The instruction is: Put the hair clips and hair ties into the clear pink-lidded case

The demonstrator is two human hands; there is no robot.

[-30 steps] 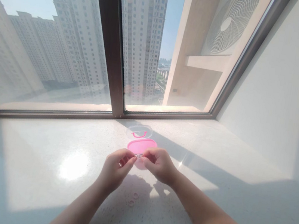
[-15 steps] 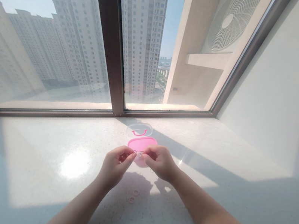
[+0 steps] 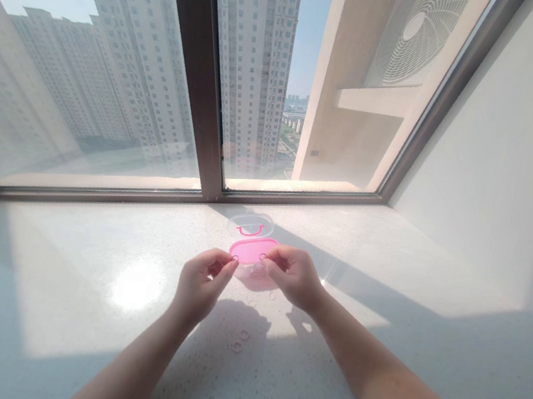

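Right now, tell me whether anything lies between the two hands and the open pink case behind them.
Nothing visible does. The left hand and right hand each pinch a small ring, and the pink case sits just beyond the fingertips on the sill. The loose rings lie nearer the person, not in between.

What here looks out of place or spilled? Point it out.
A few small pink rings lie loose on the sill, in the shadow between the forearms, apart from the open pink case. The left hand and right hand each pinch a tiny ring. Nothing looks damaged.
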